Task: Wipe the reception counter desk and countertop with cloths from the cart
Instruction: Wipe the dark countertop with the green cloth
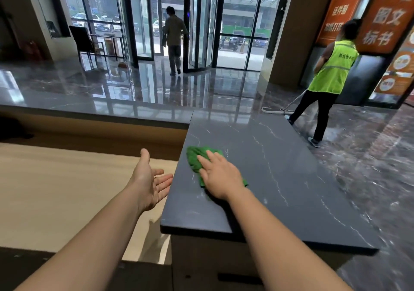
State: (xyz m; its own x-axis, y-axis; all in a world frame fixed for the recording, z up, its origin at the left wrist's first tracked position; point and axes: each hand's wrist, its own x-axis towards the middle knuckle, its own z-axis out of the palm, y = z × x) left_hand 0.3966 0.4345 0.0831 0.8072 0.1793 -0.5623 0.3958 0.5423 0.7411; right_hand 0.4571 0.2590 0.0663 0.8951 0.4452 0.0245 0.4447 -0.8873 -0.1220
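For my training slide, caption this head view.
Right hand presses green cloth on dark countertop; left hand open beside it.

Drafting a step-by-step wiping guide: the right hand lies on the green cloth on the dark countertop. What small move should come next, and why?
Probably slide the right hand, flat on the green cloth, toward the left edge of the countertop: the left hand is held there open, palm up, seemingly to catch whatever gets swept off.

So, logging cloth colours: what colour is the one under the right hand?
The cloth is green, per the head view.
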